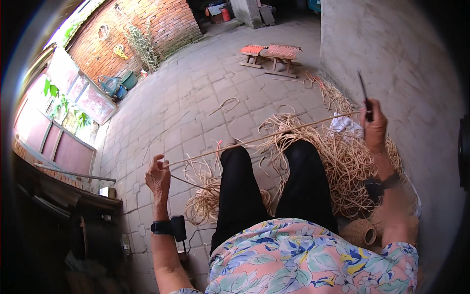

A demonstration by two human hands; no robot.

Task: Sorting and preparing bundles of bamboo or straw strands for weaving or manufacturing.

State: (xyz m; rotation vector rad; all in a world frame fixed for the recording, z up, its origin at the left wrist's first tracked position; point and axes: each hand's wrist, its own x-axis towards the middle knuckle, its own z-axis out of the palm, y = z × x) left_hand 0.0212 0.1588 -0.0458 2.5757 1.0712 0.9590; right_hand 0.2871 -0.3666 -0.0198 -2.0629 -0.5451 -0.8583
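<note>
A long tan cord (264, 138), like straw or cane, is stretched taut across my knees from one hand to the other. Its left end is pinched in the fingers of my left hand (158, 179), out over the paving, and a slack length trails from there toward my left leg. Raised at the right near the wall, my right hand (375, 128) is closed around a thin pointed tool (368, 109) with a dark handle, a knife or an awl. The cord's other end meets that hand; how the fingers grip it is hidden.
A big tangled heap of cord (342, 166) lies by my right leg, a smaller coil (203, 203) by my left. A woven vessel (360, 232) rests near my right hip. Two folding stools (283, 53) stand ahead, beside the grey wall (391, 63).
</note>
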